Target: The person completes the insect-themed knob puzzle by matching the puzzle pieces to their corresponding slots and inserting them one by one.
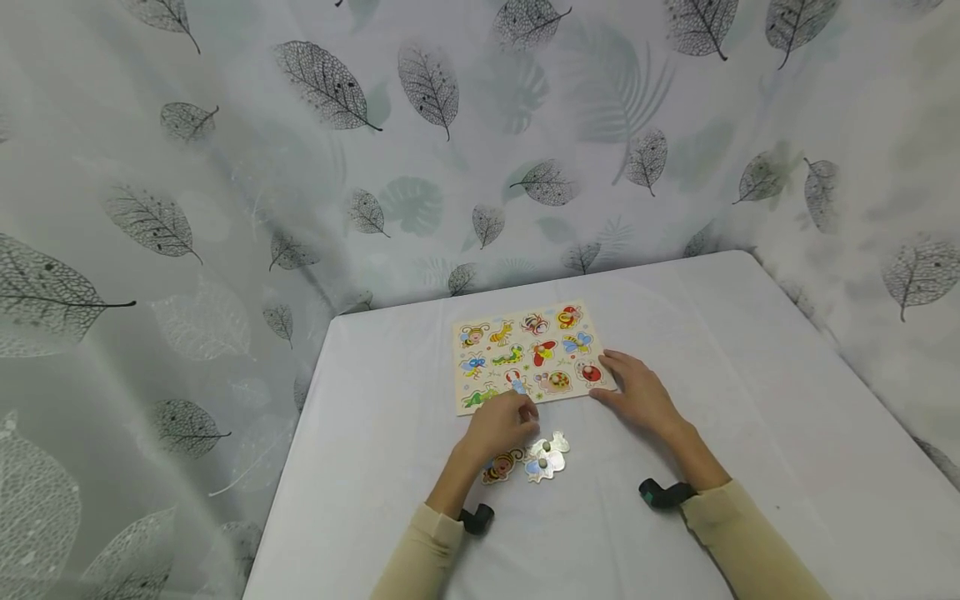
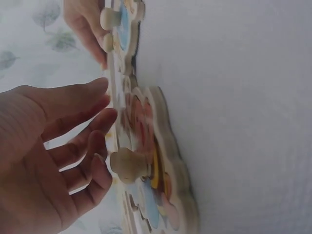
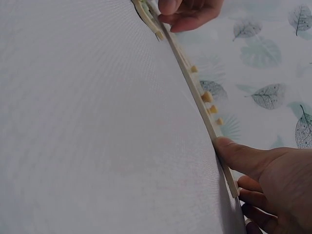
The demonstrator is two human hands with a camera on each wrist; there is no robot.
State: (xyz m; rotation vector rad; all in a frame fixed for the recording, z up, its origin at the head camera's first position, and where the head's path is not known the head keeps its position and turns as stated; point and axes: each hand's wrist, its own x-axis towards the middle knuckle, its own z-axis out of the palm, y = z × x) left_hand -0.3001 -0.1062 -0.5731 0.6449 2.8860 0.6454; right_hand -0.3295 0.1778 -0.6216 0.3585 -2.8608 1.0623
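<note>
Wooden board (image 1: 525,368): right hand (image 1: 639,395) holds 2 edges, left hand (image 1: 500,425) nearby.

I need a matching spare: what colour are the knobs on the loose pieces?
Pale beige; the knobs show best in the left wrist view.

The puzzle board (image 1: 608,380) looked like pale, smooth wood. In the left wrist view, the nearest puzzle piece (image 2: 181,171) had a plain wood edge, and its round knob (image 2: 128,165) was smooth wood too. The pale loose pieces (image 1: 557,463) were shiny. The tablecloth (image 1: 360,467) was dull cloth, the leafy curtain (image 1: 247,167) was thin cloth, and the sleeves (image 1: 750,542) were soft, dull cloth.
</note>
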